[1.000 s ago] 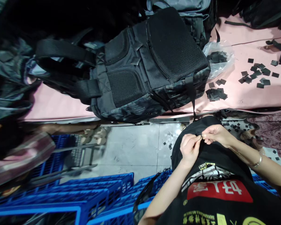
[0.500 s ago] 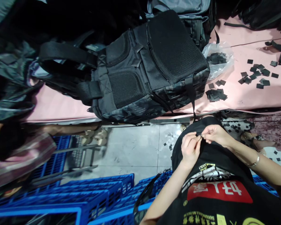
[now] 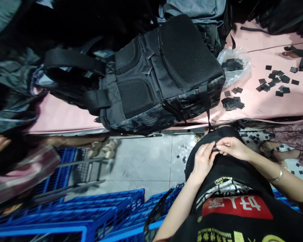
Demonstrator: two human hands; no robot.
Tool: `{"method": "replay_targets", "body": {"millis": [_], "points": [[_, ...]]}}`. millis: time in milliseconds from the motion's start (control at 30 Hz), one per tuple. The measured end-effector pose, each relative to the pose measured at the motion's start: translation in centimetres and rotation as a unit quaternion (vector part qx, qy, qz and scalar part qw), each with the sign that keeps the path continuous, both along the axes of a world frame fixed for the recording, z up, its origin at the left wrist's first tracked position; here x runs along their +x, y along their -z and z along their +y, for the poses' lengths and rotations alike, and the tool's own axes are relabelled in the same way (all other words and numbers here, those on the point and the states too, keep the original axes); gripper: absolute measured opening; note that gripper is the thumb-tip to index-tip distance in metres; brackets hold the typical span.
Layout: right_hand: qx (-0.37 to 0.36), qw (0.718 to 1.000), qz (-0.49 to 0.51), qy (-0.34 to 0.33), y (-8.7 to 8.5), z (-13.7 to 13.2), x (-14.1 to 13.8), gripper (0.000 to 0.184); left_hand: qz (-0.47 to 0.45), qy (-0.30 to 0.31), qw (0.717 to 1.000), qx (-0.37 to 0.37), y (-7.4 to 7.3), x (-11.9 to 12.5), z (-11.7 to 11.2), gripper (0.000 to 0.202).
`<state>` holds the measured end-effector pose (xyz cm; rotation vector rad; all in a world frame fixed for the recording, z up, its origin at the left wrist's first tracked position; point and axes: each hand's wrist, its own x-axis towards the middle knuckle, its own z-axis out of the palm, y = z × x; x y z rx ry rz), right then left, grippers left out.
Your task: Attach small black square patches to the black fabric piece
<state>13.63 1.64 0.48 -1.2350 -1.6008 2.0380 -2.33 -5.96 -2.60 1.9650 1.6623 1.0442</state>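
Held a small black strip-like piece (image 3: 214,148) just right of centre in the lower frame, pinched tight between fingertips of the left hand (image 3: 202,162) and right hand (image 3: 232,148), against a black printed shirt (image 3: 232,188). Sat slightly lower than half a second before, with left fingers laid flatter. Left untouched above, on the pink tabletop (image 3: 65,114), a black mesh-padded backpack (image 3: 164,74) and loose black square patches (image 3: 232,103).

A small black piece (image 3: 215,148) is held pinched, level, before a black shirt (image 3: 232,168).
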Motion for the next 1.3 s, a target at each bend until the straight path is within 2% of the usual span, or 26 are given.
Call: {"method": "replay_targets", "body": {"millis": [100, 267, 333, 433, 533, 633, 833, 933, 1033, 1133, 1200, 1300], "points": [[0.088, 0.996, -0.021, 0.011, 0.7, -0.9, -0.6, 0.025, 0.026, -0.035, 0.999, 0.003, 0.2, 0.4, -0.1, 0.038], [0.090, 0.994, -0.016, 0.061, 2.5, -1.9, -1.6, 0.022, 0.024, -0.067, 0.997, -0.041, 0.3, 0.9, -0.4, 0.041], [0.092, 0.992, -0.014, 0.086, 2.8, -2.0, -1.8, 0.023, -0.019, -0.078, 0.995, -0.066, 0.1, 1.0, -0.4, 0.041], [0.115, 0.985, -0.049, 0.115, 2.5, -1.9, -1.7, 0.026, -0.130, -0.081, 0.981, -0.120, -0.6, 1.2, -0.2, 0.046], [0.186, 0.972, -0.108, 0.098, 1.4, -1.7, -1.3, 0.022, -0.257, -0.088, 0.946, -0.176, -1.2, 1.2, 0.0, 0.036], [0.251, 0.958, -0.127, 0.057, 0.3, -1.4, -0.8, 0.021, -0.349, -0.100, 0.905, -0.222, -1.4, 1.2, 0.2, 0.026], [0.324, 0.940, -0.111, 0.018, -0.4, -1.2, -0.4, 0.029, -0.420, -0.120, 0.864, -0.250, -1.4, 1.4, 0.2, 0.023], [0.333, 0.938, -0.094, -0.001, -0.7, -0.8, 0.0, 0.033, -0.464, -0.104, 0.837, -0.271, -2.1, 1.3, 0.4, 0.023], [0.317, 0.945, -0.060, -0.044, -1.1, -0.1, 0.5, 0.036, -0.518, -0.081, 0.782, -0.336, -3.0, 0.9, 0.6, 0.030], [0.270, 0.959, -0.040, -0.070, -1.4, 0.5, 0.9, 0.039, -0.557, -0.059, 0.731, -0.391, -3.7, 0.7, 0.7, 0.035], [0.241, 0.967, -0.036, -0.071, -1.5, 0.5, 1.0, 0.042, -0.565, -0.054, 0.717, -0.404, -3.9, 0.8, 0.7, 0.034], [0.252, 0.964, -0.041, -0.069, -1.8, 0.2, 0.9, 0.046, -0.557, -0.064, 0.731, -0.389, -4.1, 1.0, 0.5, 0.029]]}}
